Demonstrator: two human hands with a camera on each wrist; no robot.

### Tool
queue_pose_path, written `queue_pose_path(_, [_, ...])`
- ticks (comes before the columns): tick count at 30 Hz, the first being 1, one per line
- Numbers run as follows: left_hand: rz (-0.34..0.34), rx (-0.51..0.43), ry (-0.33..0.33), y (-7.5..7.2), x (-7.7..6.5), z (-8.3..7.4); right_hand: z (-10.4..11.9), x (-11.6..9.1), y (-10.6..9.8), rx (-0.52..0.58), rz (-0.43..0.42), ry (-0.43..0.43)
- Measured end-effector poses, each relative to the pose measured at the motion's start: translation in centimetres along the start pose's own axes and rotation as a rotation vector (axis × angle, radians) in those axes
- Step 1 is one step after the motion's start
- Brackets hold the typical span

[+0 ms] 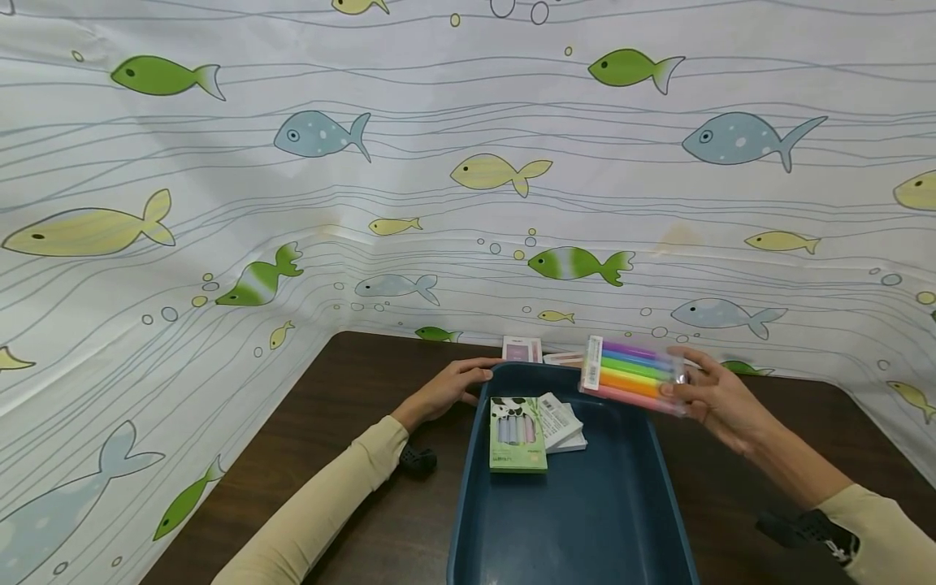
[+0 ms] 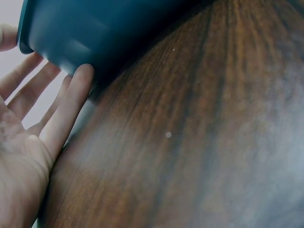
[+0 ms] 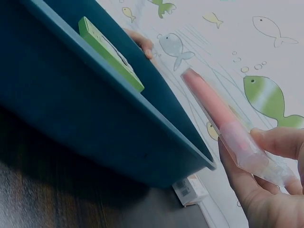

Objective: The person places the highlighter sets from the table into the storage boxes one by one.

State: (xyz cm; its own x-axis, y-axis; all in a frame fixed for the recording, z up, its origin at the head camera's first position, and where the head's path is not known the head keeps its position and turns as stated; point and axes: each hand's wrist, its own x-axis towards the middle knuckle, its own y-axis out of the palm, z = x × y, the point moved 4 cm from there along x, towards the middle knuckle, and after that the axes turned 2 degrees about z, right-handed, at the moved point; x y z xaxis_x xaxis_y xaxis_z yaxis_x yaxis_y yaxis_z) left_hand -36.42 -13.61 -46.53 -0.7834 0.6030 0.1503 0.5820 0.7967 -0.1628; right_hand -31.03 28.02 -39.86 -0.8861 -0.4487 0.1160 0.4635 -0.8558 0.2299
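Note:
In the head view my right hand [image 1: 720,398] pinches a clear pack of rainbow-coloured markers [image 1: 634,375] above the far right corner of a blue plastic bin [image 1: 585,520]. The right wrist view shows the thumb and fingers on opposite faces of the marker pack [image 3: 223,118]. My left hand [image 1: 446,392] is at the bin's far left corner. Its fingers stretch fairly straight against the outer wall in the left wrist view, near the rim. Inside the bin lie a green box with a panda picture [image 1: 518,439] and overlapping white boxes [image 1: 561,424].
Behind the bin's far edge stand a pinkish box [image 1: 522,348] and another partly hidden pale box [image 1: 563,358]. The dark wooden table [image 1: 351,422] meets a fish-patterned sheet [image 1: 439,195] at the back and sides.

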Motion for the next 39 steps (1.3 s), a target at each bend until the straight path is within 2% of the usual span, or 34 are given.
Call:
queue_pose_path(12, [0.0,-0.018,-0.007,0.0,0.0,-0.1,-0.3,-0.3,1.1,0.001,0.064,0.007])
queue_pose_path(19, [-0.008,-0.024,-0.012,0.0,-0.1,-0.1,-0.5,-0.4,1.7,-0.076,0.103,0.016])
queue_pose_path(30, [-0.007,-0.014,-0.016,0.1,-0.1,-0.1,-1.2,-0.8,2.7,-0.1,0.131,0.096])
queue_pose_path(39, [-0.014,-0.007,-0.014,0.1,-0.1,-0.1,-1.0,-1.2,4.6,-0.113,0.183,0.114])
